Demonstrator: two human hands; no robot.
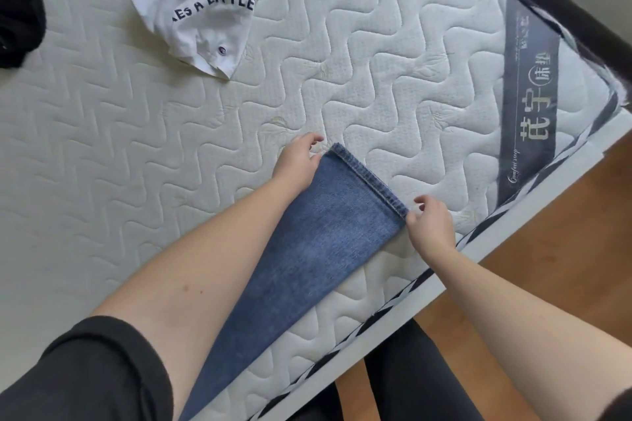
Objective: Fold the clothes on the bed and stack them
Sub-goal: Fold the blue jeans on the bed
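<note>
Flat on the mattress [136, 147], blue jeans leg [307, 249], hem corners pinched in both hands' fingers [419, 201].

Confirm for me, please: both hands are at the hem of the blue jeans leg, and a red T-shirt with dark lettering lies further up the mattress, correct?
Not quite: the T-shirt is white, not red, as the head view shows. The rest holds: the left hand and right hand are at the hem of the blue jeans leg, and the shirt lies further up the mattress.
</note>
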